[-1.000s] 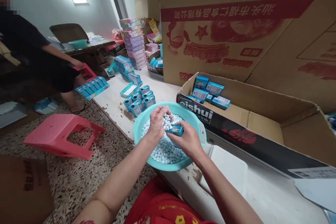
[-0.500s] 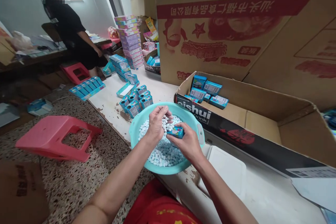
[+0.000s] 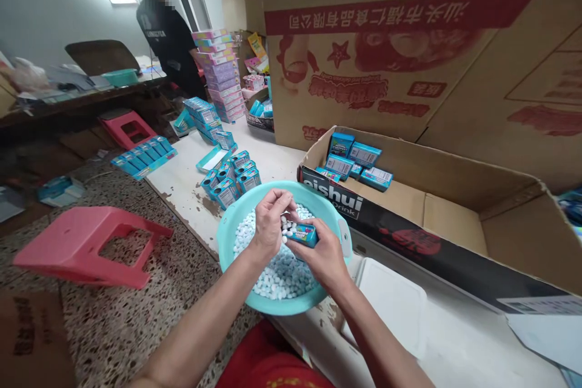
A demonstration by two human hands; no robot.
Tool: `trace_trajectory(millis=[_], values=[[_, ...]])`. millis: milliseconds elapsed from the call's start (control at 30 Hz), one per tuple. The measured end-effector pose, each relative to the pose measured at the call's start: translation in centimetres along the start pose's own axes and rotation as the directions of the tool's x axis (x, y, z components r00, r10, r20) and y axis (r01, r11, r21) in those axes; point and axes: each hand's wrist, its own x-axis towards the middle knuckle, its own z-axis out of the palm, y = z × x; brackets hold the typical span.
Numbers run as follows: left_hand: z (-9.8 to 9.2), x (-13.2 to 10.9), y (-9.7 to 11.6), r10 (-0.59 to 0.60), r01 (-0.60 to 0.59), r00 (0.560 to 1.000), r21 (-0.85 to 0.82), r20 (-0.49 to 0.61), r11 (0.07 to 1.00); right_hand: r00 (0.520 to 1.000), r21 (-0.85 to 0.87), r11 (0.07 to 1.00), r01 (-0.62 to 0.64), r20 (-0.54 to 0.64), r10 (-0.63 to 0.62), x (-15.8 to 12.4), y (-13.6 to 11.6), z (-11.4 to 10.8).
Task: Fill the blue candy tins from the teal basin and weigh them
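Unmoved: R hand (image 3: pixel 325 251) grips small box (image 3: pixel 304 234); L hand (image 3: pixel 268 218) pinches candies (image 3: pixel 285 231) beside it.

Basin (image 3: pixel 227 236) before carton (image 3: pixel 436 206), apparently touching.

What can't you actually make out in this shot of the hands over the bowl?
- Small blue box: its opening and fill, hidden by the right hand and left hand.
- Pellets pinched in the left hand: count hidden by curled fingers.
- Teal basin: depth of the pellets, covered by both hands.
- Box print: too small to read.
- Open carton: far end cut off by the right edge.
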Motion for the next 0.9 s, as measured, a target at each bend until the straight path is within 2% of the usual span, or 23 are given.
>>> trace_trajectory(millis=[233, 333, 400, 433, 467, 500, 533, 567, 600, 633, 700, 800, 867, 900], values=[[0.7, -0.2, 0.5, -0.014, 0.012, 0.987, 0.016, 0.162, 1.000, 1.000, 0.087, 0.996, -0.007, 0.013, 0.006, -0.1, 0.3, 0.1], [-0.8, 0.7, 1.0, 0.021, -0.036, 0.990, 0.105, 0.143, 0.994, 0.999, 0.180, 0.982, -0.050, 0.004, 0.050, -0.2, 0.7, -0.6], [-2.9, 1.6, 0.9, -0.004, -0.051, 0.987, 0.337, 0.161, 0.940, 0.996, 0.238, 0.969, -0.073, -0.028, 0.082, -0.4, 0.9, -1.3], [-4.2, 2.0, 0.6, -0.056, -0.059, 0.978, 0.522, 0.201, 0.851, 0.995, 0.258, 0.964, -0.070, -0.046, 0.085, -0.6, 1.0, -1.6], [-5.4, 2.2, 0.1, -0.131, -0.085, 0.962, 0.717, 0.241, 0.692, 0.995, 0.270, 0.961, -0.061, -0.060, 0.080, -0.7, 1.1, -1.9], [-6.4, 2.3, -0.4, -0.212, -0.137, 0.941, 0.871, 0.263, 0.472, 0.995, 0.278, 0.959, -0.050, -0.067, 0.071, -0.8, 1.2, -2.1], [-7.2, 2.2, -1.1, -0.284, -0.205, 0.920, 0.950, 0.269, 0.235, 0.995, 0.284, 0.958, -0.043, -0.071, 0.066, -0.8, 1.2, -2.2], [-7.7, 1.8, -1.8, -0.340, -0.274, 0.901, 0.961, 0.268, 0.030, 0.995, 0.293, 0.955, -0.040, -0.071, 0.064, -0.8, 1.1, -2.3], [-7.9, 1.2, -2.4, -0.386, -0.331, 0.883, 0.937, 0.266, -0.113, 0.995, 0.301, 0.953, -0.040, -0.076, 0.066, -0.7, 1.0, -2.4], [-7.8, 0.5, -2.9, -0.426, -0.377, 0.864, 0.906, 0.269, -0.192, 0.993, 0.306, 0.951, -0.039, -0.093, 0.071, -0.5, 0.9, -2.4], [-7.1, -1.0, -3.7, -0.480, -0.457, 0.820, 0.863, 0.313, -0.217, 0.989, 0.302, 0.953, -0.035, -0.128, 0.077, -0.2, 0.7, -2.4], [-6.1, -2.2, -4.0, -0.491, -0.512, 0.783, 0.844, 0.381, -0.162, 0.988, 0.273, 0.961, -0.042, -0.129, 0.080, 0.3, 0.6, -2.5], [-5.9, -2.0, -4.0, -0.489, -0.490, 0.785, 0.864, 0.380, -0.115, 0.987, 0.244, 0.968, -0.058, -0.131, 0.093, 0.3, 0.9, -2.5], [-6.1, -1.6, -3.9, -0.477, -0.444, 0.803, 0.892, 0.356, -0.081, 0.985, 0.224, 0.972, -0.064, -0.144, 0.098, 0.2, 1.1, -2.5]])
